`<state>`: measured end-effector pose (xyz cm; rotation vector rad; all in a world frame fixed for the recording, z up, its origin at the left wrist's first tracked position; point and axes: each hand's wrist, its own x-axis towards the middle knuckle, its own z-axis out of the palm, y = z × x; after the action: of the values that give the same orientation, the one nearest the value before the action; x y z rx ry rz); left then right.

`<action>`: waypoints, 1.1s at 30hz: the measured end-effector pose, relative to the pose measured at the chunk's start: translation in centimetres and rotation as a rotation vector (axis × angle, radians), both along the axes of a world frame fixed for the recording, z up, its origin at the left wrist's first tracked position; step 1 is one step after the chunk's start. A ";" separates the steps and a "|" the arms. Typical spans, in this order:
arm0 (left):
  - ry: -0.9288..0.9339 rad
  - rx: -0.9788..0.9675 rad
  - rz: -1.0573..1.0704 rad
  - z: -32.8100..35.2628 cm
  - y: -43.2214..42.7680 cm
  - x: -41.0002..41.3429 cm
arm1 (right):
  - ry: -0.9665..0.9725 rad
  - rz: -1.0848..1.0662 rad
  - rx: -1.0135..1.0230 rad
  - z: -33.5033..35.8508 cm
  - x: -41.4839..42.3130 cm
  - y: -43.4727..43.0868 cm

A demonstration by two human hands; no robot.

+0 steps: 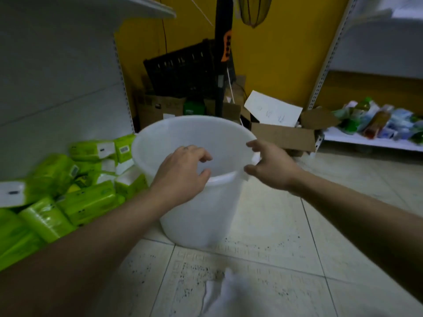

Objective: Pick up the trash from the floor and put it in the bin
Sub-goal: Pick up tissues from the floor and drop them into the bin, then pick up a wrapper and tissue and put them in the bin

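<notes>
Both of your hands are at the white bin [201, 216], which stands upright on the tiled floor [320, 236]. Your left hand [183, 172] hovers over the near rim, fingers curled loosely and holding nothing. Your right hand [270, 165] is at the rim's right side, thumb and fingers spread around a small lug there; contact is likely, but blur prevents confirmation of a firm grip.

The remaining trash appears to be a crumpled white scrap [219, 291] lying on the floor at the lower edge of view. It sits on your side of the bin, below and behind both hands, slightly right of centre. Its long axis seems to run roughly away from you, though it is blurred and partly cut off.

Judgement: the next move turns on drawing a hand back toward your body and down. Neither hand is clearly closer; the right looks marginally better placed. The green packs [68, 193] stacked to the left are stock, not trash.
</notes>
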<state>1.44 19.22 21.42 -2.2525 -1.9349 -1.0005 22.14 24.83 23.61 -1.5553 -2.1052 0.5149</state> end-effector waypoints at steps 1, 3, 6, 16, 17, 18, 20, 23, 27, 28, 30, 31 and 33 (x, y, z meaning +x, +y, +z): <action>0.008 0.017 -0.048 -0.1 -0.6 0.8 | -0.041 0.016 0.018 -0.5 1.0 -0.7; 0.032 0.021 -0.117 -0.6 -1.5 2.7 | -0.125 0.074 0.026 -2.8 3.0 -2.6; 0.038 -0.021 -0.187 -3.2 -2.8 5.4 | -0.257 0.124 -0.069 -7.9 6.0 -6.0; 0.138 -0.845 -0.192 -18.9 -6.3 11.3 | -0.360 0.085 -0.544 -22.0 13.6 -13.1; 0.123 -0.912 -0.177 -20.6 -6.8 11.9 | -0.420 0.065 -0.586 -22.9 14.6 -13.9; 0.140 -0.978 -0.171 -22.4 -7.5 12.5 | -0.482 0.036 -0.628 -23.8 15.6 -14.8; 0.207 -1.103 -0.180 -25.5 -8.8 13.4 | -0.584 -0.008 -0.713 -25.5 17.0 -16.6; 0.263 -1.179 -0.176 -28.4 -9.7 13.3 | -0.636 -0.027 -0.777 -27.7 17.2 -19.0; 0.395 -1.085 -0.162 -29.7 -9.3 12.9 | -0.580 -0.075 -0.712 -29.5 16.5 -20.5; 0.396 -1.032 -0.160 -29.6 -9.0 12.9 | -0.599 -0.087 -0.678 -29.8 16.5 -20.5; 0.404 -0.922 -0.168 -29.2 -8.2 13.2 | -0.605 -0.109 -0.636 -30.1 16.5 -20.3; 0.402 -0.882 -0.173 -29.0 -7.9 13.5 | -0.586 -0.119 -0.629 -30.1 16.5 -20.1; 0.363 -0.786 -0.175 -28.6 -7.5 14.3 | -0.541 -0.134 -0.611 -30.2 16.4 -19.8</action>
<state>15.70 11.68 -7.16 -2.7239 -2.2147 0.2587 38.54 5.04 -6.56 -2.3832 -2.3255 0.8144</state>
